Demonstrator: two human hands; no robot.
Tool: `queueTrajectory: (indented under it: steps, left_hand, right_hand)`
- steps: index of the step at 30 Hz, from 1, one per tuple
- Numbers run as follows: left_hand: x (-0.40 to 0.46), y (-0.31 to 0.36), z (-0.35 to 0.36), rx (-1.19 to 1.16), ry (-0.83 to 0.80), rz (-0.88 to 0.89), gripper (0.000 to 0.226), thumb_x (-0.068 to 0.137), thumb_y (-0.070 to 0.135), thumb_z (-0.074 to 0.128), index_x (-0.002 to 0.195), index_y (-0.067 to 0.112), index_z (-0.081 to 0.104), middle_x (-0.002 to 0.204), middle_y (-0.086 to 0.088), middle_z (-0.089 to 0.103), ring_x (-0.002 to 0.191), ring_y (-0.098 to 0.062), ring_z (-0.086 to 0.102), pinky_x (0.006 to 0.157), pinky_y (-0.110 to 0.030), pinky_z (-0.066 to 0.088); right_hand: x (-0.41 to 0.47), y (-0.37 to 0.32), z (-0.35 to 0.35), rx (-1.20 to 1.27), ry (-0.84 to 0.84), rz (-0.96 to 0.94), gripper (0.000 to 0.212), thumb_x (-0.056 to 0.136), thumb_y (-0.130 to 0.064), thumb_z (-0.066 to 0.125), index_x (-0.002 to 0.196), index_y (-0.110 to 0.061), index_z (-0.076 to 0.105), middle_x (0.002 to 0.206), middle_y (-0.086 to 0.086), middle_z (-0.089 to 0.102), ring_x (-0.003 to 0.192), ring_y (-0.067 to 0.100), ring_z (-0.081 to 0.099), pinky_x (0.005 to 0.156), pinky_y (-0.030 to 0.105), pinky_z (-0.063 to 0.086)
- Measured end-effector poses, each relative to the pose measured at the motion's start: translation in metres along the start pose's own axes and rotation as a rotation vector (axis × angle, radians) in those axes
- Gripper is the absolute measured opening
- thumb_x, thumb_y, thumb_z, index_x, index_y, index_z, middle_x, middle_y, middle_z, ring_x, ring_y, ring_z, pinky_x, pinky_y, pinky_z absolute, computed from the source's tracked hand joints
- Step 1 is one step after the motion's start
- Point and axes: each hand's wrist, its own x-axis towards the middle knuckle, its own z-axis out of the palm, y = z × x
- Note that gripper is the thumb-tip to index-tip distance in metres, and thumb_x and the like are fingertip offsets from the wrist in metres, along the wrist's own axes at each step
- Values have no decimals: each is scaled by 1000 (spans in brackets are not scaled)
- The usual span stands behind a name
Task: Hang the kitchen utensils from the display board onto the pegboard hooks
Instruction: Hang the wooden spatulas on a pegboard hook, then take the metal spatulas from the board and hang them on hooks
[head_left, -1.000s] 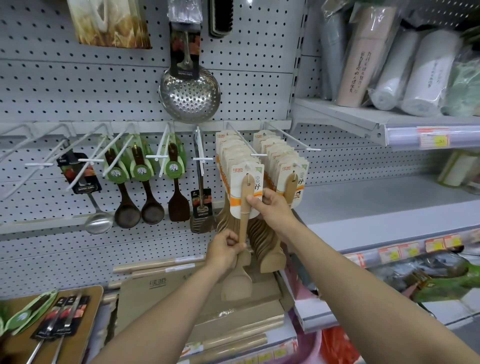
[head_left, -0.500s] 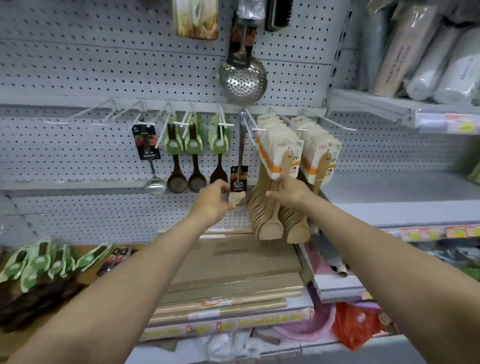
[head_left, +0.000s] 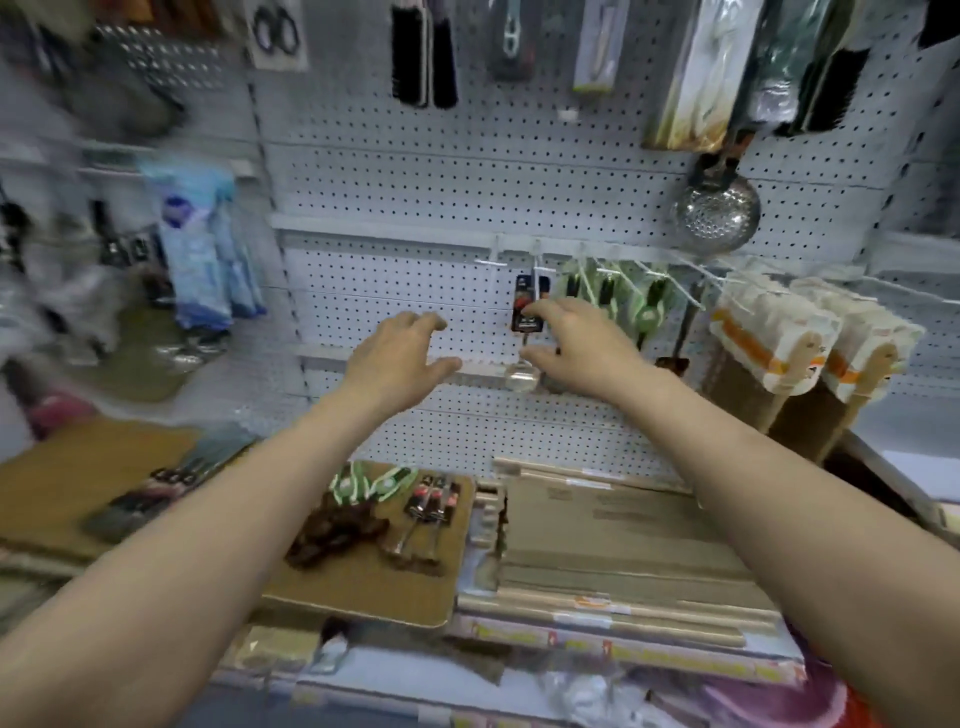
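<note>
Both of my hands are raised in front of the white pegboard (head_left: 415, 291), empty, fingers spread. My left hand (head_left: 400, 353) hovers over bare pegboard. My right hand (head_left: 576, 345) is at the small steel ladle with a black card (head_left: 529, 312) that hangs from a hook, fingertips close to its card; contact is unclear. Below, a brown display board (head_left: 363, 582) carries dark wooden spoons with green cards (head_left: 343, 519) and steel utensils with black and red cards (head_left: 431, 506). More green-carded spoons (head_left: 644, 312) hang to the right of my right hand.
Packs of wooden spatulas (head_left: 779, 338) hang at the right, a steel skimmer (head_left: 717, 210) above them. Stacked wooden boards (head_left: 613, 551) lie beside the display board. A second brown board with utensils (head_left: 119, 478) sits at the left. Brushes (head_left: 423, 52) hang overhead.
The view has swung left. My right hand let go of the wooden spatula and both hands moved left, open, to the ladle and the bare pegboard.
</note>
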Motion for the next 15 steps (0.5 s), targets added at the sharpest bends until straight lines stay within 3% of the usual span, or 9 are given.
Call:
queueTrajectory:
  steps: [15]
  left_hand:
    - [-104,-234,-104,74,93,-258,54,90,54,59,134,24,49,132,-4,55,120,-25,54,94,-42,49]
  right_hand:
    - [82,-258,72,114,-76,-241,55,97,-48,56,146,-27,43,152,1,44,142,23,36,110,45,40]
